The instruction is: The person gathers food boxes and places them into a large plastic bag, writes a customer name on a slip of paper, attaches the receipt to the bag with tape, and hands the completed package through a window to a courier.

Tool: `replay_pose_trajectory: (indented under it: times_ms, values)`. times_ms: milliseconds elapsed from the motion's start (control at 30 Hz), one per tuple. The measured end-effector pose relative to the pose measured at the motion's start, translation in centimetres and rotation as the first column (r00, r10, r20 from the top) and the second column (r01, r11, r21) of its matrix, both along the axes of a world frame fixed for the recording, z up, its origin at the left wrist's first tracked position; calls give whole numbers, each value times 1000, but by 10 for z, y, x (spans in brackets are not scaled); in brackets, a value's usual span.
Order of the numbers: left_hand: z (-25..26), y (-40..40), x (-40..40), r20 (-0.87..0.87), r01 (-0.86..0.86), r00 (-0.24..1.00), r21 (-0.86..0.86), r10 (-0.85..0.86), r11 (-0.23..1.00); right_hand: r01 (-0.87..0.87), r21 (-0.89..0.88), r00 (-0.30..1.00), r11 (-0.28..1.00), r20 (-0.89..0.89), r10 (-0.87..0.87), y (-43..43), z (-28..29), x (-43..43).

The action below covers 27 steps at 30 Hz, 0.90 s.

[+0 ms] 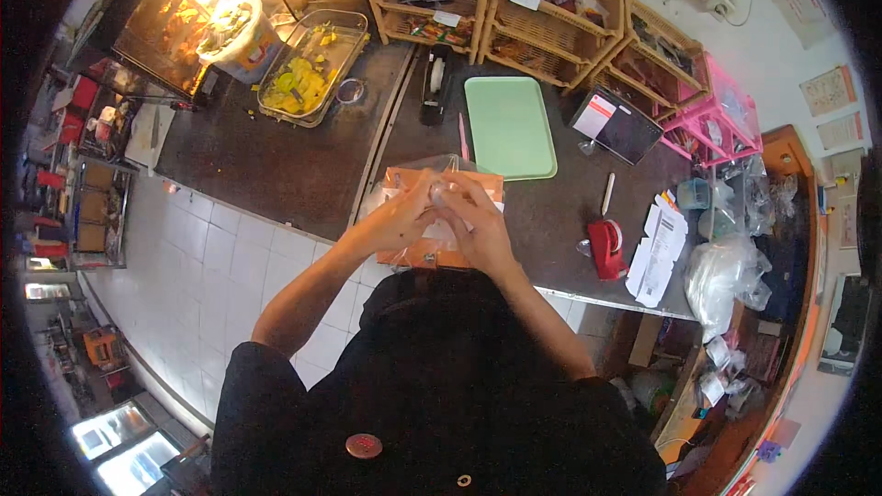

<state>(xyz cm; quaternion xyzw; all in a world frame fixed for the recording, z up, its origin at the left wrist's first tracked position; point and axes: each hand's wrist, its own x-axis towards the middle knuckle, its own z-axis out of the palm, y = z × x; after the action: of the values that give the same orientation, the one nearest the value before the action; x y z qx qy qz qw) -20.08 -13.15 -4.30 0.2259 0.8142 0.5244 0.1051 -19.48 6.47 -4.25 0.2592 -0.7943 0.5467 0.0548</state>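
Note:
An orange box [484,184] in a clear plastic bag [451,164] sits at the near edge of the dark table, in front of my body. Over the box, my left hand [408,212] and my right hand [480,220] meet at the fingertips. Both grip a gathered piece of clear plastic, seemingly the bag's top; its exact shape is partly hidden by the fingers. Just beyond the box lie a light green tray [511,127] and a thin pink utensil [463,136].
A black tape dispenser [434,86], a red tape dispenser [606,250], a white marker [608,193] and printed papers [658,251] lie around the work spot. A glass dish of yellow food [303,83] stands back left, near a white bucket [241,48]. Wicker racks [486,14] line the back.

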Motion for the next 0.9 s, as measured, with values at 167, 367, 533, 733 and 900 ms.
replay_pose_trajectory:
  times_ms: [167,367,533,733,900]
  values:
    - [-11,10,19,257,-179,960,262,110,948,301,-37,904,953,329,-273,-14,-1,6]
    - [-25,20,55,-449,-457,814,-103,369,883,-89,294,937,952,349,-21,-1,-6,-6]
    - [-13,33,70,-53,-533,841,83,538,842,-299,-182,346,937,894,284,7,1,-24]
    - [-7,25,66,-48,-554,829,74,557,830,-360,-95,674,928,661,330,-8,-11,-13]
    - [-17,-8,61,-188,-333,941,-363,282,870,-149,193,865,970,501,33,15,2,-7]
